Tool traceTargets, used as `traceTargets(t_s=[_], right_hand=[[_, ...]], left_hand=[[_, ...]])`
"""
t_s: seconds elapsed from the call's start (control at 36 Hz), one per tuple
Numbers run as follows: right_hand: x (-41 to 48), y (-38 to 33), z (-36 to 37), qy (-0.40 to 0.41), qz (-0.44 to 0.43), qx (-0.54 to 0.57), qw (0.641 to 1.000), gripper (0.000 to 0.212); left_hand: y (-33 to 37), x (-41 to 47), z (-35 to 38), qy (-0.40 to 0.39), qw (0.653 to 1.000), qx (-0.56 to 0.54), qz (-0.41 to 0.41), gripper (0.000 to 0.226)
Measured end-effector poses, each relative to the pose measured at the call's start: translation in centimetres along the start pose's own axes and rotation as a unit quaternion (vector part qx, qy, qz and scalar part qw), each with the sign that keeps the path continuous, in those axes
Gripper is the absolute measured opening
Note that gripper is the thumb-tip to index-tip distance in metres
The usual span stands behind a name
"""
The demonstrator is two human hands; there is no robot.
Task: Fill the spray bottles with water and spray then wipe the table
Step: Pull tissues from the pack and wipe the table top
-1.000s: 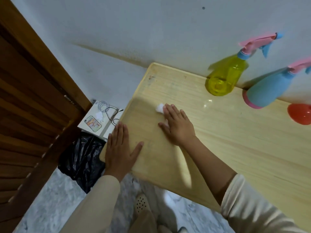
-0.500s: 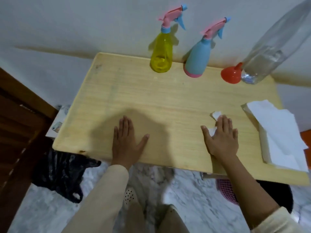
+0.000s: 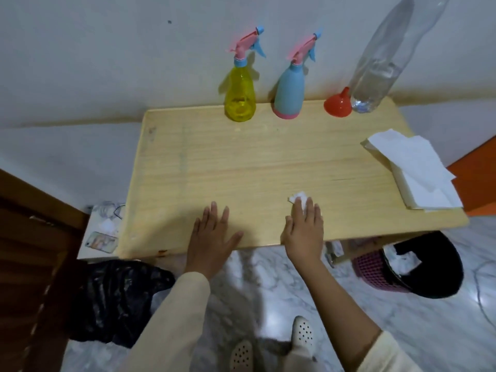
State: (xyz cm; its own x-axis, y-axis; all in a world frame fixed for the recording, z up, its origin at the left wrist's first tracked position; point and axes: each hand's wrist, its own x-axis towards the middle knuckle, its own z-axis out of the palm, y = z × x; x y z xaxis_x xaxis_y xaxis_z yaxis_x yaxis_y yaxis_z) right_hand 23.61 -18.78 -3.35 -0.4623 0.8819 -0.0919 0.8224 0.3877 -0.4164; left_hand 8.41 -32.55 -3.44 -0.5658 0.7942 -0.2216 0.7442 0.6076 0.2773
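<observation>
While the right hand (image 3: 304, 232) presses a small crumpled white tissue (image 3: 298, 197) flat-palmed at lower centre, the left hand (image 3: 212, 234) lies open and empty, bracing the pale wooden surface (image 3: 268, 162). Long overlapping strokes toward the seemingly unwiped far edge would serve best.

Home room — marble floor (image 3: 281, 285), wooden door (image 3: 32, 264), lined waste basket (image 3: 375, 267) under table (image 3: 268, 162).

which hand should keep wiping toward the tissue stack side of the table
Right. The right hand already presses the small tissue wad flat on the table, nearer the tissue stack. The left hand lies empty, palm down, at the near edge.
</observation>
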Motion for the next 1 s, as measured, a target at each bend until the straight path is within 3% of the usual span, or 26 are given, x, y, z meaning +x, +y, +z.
traceTargets(t_s=[0.08, 0.25, 0.31, 0.39, 0.47, 0.58, 0.69, 0.86, 0.94, 1.0], right_hand=[[-0.1, 0.1, -0.4, -0.009, -0.011, 0.009, 1.000, 0.054], [-2.3, -0.7, -1.0, -0.036, -0.054, 0.007, 0.998, 0.047], [-2.8, -0.6, -0.8, -0.048, -0.057, 0.016, 0.997, 0.044], [-3.7, -0.1, -0.7, -0.038, -0.095, 0.028, 0.994, 0.048], [-4.6, 0.7, -1.0, -0.049, -0.123, 0.009, 0.991, 0.052], [-5.3, 2.0, -1.2, -0.053, -0.151, 0.005, 0.987, 0.067], [-6.8, 3.4, -1.7, -0.057, -0.128, 0.046, 0.989, 0.051], [-9.5, 7.3, -4.4, 0.007, -0.053, 0.142, 0.989, 0.032], [-10.6, 10.4, -6.5, 0.023, -0.007, 0.156, 0.987, 0.042], [-11.1, 12.9, -7.9, 0.042, 0.025, 0.151, 0.987, 0.031]], left_hand=[[-0.8, -0.7, -0.2, -0.013, 1.000, 0.002, 0.017, 0.118], [-0.3, -1.6, -0.4, -0.038, 0.999, 0.023, 0.006, 0.076], [0.1, -2.3, -0.5, -0.027, 0.999, 0.016, 0.001, 0.083], [0.9, -3.4, -0.2, 0.007, 0.999, -0.046, -0.006, 0.090], [2.1, -4.6, 0.4, 0.005, 0.998, -0.065, -0.018, 0.071], [3.5, -6.3, 1.2, 0.023, 0.996, -0.082, -0.009, 0.067], [5.4, -7.7, 1.9, 0.002, 0.995, -0.094, 0.020, 0.067], [10.8, -8.4, 3.3, -0.062, 0.987, -0.107, 0.104, 0.062], [14.5, -8.3, 3.9, -0.092, 0.980, -0.095, 0.146, 0.059], [17.1, -8.1, 4.2, -0.116, 0.974, -0.096, 0.171, 0.057]])
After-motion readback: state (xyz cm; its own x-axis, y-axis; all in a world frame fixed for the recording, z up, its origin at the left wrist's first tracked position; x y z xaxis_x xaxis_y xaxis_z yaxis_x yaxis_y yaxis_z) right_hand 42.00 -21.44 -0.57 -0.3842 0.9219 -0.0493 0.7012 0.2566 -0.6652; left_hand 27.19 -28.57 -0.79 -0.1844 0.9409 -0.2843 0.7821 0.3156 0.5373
